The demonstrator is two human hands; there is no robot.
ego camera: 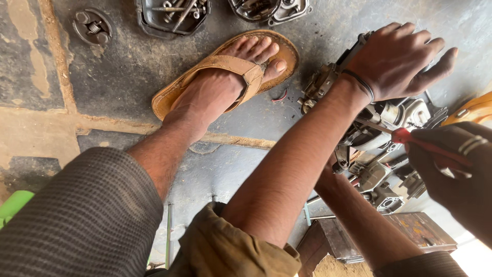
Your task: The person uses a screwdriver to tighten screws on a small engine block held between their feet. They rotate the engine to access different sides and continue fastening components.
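Two hands: both at work on a grey metal engine assembly lying on the stained concrete floor, at the right of the view.
Left hand: laid palm-down on the top of the engine assembly, fingers spread and lightly curled over it; a thin dark band circles the wrist.
Right hand: in shadow at the right edge, closed round the red handle of a screwdriver.
Screwdriver: its metal shaft runs up and to the left from the handle, the tip resting among the parts of the assembly just below the left wrist.
Engine assembly: near a dark wooden block that lies at the bottom of the view.
Foot: in a tan leather sandal, planted flat on the floor, left of the assembly and apart from it.
Trays: two dark shallow pans at the top edge, holding bolts and small metal parts.
Round fitting: a disc with springs, top left, on the floor.
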